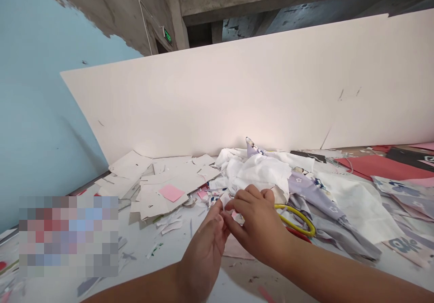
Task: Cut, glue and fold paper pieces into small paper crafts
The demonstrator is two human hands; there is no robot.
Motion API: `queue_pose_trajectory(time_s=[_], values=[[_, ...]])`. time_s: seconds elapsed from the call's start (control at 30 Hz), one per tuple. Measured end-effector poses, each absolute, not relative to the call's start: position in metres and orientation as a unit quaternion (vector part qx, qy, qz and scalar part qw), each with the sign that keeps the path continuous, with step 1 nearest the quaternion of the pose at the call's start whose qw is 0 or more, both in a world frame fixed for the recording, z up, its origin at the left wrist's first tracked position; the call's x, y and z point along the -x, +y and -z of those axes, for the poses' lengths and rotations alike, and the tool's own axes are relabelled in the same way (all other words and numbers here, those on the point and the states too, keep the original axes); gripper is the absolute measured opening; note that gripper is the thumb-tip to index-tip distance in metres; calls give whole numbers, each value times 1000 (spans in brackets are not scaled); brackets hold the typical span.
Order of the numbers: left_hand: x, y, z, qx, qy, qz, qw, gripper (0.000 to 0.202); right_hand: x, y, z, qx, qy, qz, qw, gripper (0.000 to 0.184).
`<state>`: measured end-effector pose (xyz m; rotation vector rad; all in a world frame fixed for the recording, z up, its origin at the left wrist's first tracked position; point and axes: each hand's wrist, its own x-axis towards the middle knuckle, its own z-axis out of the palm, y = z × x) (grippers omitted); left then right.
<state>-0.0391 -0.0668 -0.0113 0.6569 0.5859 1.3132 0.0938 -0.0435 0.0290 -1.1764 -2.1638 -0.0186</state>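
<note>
- While the left hand (205, 248) pinches a small white piece (224, 199) at its fingertips, apparently to steady it, the right hand (256, 217) bends over it; whether those fingers grip cannot be told.
- Beside the right hand, a yellow ring (311, 225) lies near crumpled white cloth (257, 169), perhaps set aside for working room.
- Farther left, pale cards (154, 185) overlap loosely.
- Behind, a white panel (237, 99) stands, seemingly as a backstop.
</note>
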Motion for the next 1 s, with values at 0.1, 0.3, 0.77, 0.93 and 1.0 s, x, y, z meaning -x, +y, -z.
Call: queue_pose_trajectory(time_s=[0.1,0.3,0.77,0.93,1.0], values=[[41,-69,13,-342,246,-563,711,56,-92,-43,-31,455,-824,-4,338,18],[43,-72,9,-444,224,-515,698,59,-93,-47,-38,478,-813,-58,326,15],[46,-78,7,-567,266,-462,628,69,-96,-47,-36,485,-792,-85,361,14],[40,-78,0,-592,267,-433,625,86,-95,-47,-34,488,-791,-96,357,15],[39,-80,-5,-592,279,-439,615,87,-94,-47,-34,491,-791,-99,353,14]])
